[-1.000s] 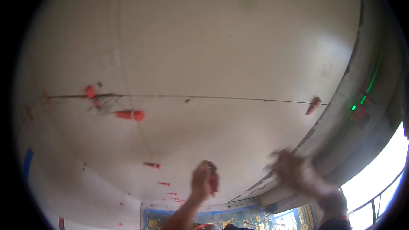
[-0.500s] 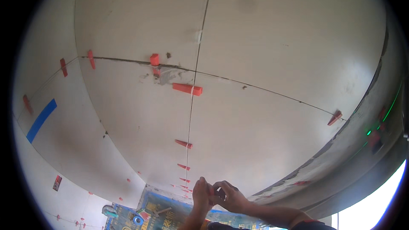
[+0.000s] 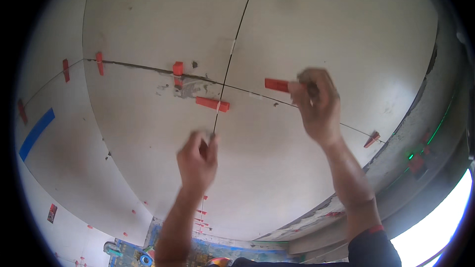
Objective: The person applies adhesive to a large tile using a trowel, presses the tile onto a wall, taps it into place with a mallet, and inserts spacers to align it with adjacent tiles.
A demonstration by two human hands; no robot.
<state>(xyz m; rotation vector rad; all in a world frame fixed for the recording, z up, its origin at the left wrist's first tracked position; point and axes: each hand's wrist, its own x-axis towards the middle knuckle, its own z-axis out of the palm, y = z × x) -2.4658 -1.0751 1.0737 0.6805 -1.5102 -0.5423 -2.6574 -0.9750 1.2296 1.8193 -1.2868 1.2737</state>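
Pale wall tiles (image 3: 277,168) meet at a dark cross-shaped joint in front of me. My right hand (image 3: 319,109) is raised to the right of the crossing, pinching a red tile-levelling wedge (image 3: 275,85) that points left, close above the horizontal joint. Below the crossing, my left hand (image 3: 197,164) has its thumb and fingers closed at the vertical joint. Whatever lies between those fingertips is too small and blurred to name. Just above that hand, another red wedge (image 3: 205,103) sits across the vertical joint. One more wedge (image 3: 178,71) is in the horizontal joint to the left.
Further wedges (image 3: 99,63) stick in joints near the left corner and low on the wall. Blue tape (image 3: 37,134) marks the left wall. At the right runs a rough wall edge with a green laser line (image 3: 439,126). A blue tape roll (image 3: 145,260) lies on the covered floor.
My hands were together low down; now they are apart and higher. The right has gone up and right with a red wedge, the left up and left to the vertical joint.
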